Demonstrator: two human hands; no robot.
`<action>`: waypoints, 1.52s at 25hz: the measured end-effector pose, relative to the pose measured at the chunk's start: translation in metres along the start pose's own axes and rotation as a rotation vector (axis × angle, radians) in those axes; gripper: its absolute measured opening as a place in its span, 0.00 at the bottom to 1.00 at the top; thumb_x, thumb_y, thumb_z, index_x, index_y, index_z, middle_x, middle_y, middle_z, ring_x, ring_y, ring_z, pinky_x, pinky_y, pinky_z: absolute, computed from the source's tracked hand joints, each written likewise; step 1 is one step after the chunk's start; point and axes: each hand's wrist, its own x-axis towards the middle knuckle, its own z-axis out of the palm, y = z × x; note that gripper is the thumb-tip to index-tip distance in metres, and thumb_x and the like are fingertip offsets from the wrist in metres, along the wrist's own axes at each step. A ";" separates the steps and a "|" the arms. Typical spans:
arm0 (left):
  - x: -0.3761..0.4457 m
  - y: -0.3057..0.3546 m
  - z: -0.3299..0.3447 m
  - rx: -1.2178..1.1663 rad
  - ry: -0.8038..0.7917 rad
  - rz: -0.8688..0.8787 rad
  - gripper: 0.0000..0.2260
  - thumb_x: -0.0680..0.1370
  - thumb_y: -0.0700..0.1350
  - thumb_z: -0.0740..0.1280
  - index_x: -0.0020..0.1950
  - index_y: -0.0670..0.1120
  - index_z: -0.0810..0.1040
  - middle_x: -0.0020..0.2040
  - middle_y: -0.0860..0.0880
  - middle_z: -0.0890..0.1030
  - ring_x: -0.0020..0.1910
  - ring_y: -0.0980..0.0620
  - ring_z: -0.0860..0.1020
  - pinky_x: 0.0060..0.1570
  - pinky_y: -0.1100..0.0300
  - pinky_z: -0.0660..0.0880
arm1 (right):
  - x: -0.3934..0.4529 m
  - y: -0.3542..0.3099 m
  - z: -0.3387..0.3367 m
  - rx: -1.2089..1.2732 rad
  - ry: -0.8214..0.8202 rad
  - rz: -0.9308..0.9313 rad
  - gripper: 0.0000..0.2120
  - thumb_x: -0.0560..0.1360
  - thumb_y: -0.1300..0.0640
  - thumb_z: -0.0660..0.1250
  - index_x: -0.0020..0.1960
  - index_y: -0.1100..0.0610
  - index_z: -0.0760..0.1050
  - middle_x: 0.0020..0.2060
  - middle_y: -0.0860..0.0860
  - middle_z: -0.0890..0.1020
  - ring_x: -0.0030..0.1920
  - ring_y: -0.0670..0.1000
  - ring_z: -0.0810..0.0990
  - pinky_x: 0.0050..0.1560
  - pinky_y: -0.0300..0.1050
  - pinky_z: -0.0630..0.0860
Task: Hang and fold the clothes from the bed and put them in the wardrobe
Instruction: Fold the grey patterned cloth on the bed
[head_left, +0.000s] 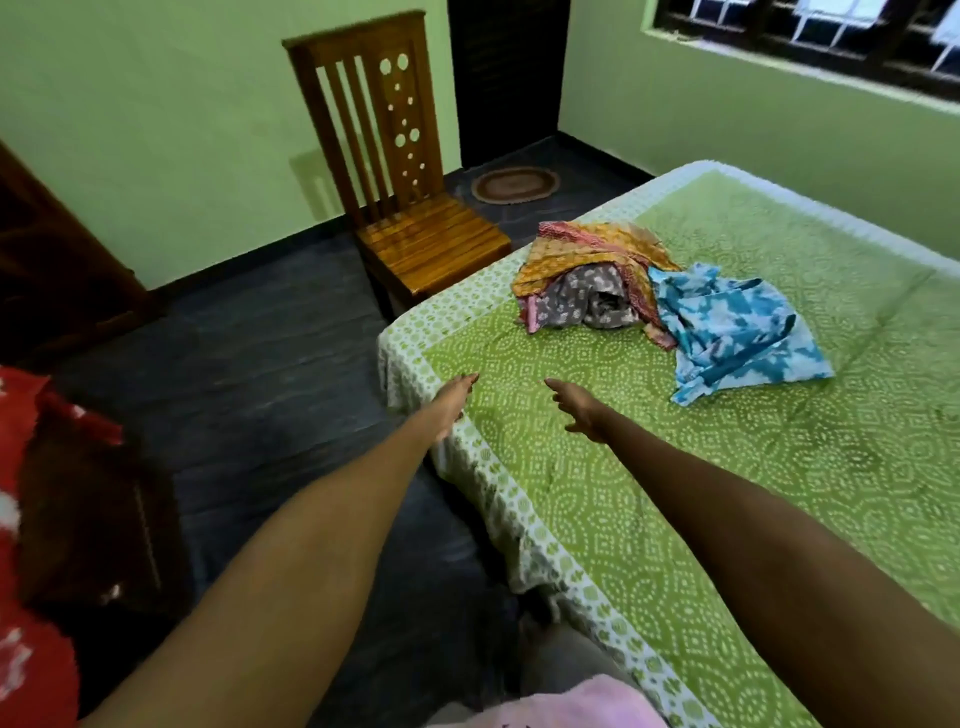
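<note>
Risk lies in the pile (597, 275) — the orange cloth drapes over the grey one and touches the blue garment (737, 332), so if you pull one piece you may drag the rest toward the bed (675, 519) edge near the chair (415, 228). Take the top layer alone. Your left hand (452, 405) and right hand (579, 408) both reach forward with fingers extended — neither holds anything, and both are well short of the clothes. The left hand appears over the bed's corner; contact cannot be confirmed.

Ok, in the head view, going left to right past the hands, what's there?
Left hand → right hand → orange patterned garment with grey floral cloth under it → blue tie-dye garment, all on the green bedspread.
</note>
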 end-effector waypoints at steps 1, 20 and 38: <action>0.017 0.011 0.003 0.016 -0.014 0.002 0.25 0.83 0.54 0.53 0.77 0.45 0.54 0.76 0.48 0.59 0.73 0.47 0.60 0.69 0.54 0.60 | 0.013 -0.004 -0.007 0.010 0.021 0.005 0.27 0.80 0.45 0.55 0.75 0.57 0.57 0.75 0.55 0.60 0.74 0.55 0.58 0.68 0.56 0.59; 0.327 0.192 0.073 0.299 -0.261 0.014 0.24 0.82 0.51 0.55 0.77 0.47 0.56 0.76 0.46 0.57 0.73 0.45 0.60 0.70 0.51 0.61 | 0.258 -0.101 -0.131 0.500 0.193 0.182 0.16 0.82 0.47 0.50 0.54 0.56 0.71 0.57 0.56 0.76 0.53 0.55 0.77 0.45 0.45 0.70; 0.514 0.194 0.121 0.273 -0.300 -0.033 0.18 0.83 0.41 0.54 0.73 0.43 0.65 0.70 0.43 0.69 0.58 0.52 0.69 0.49 0.62 0.70 | 0.501 -0.130 -0.203 1.512 0.580 0.033 0.08 0.78 0.58 0.62 0.47 0.64 0.74 0.50 0.60 0.78 0.49 0.53 0.78 0.45 0.41 0.80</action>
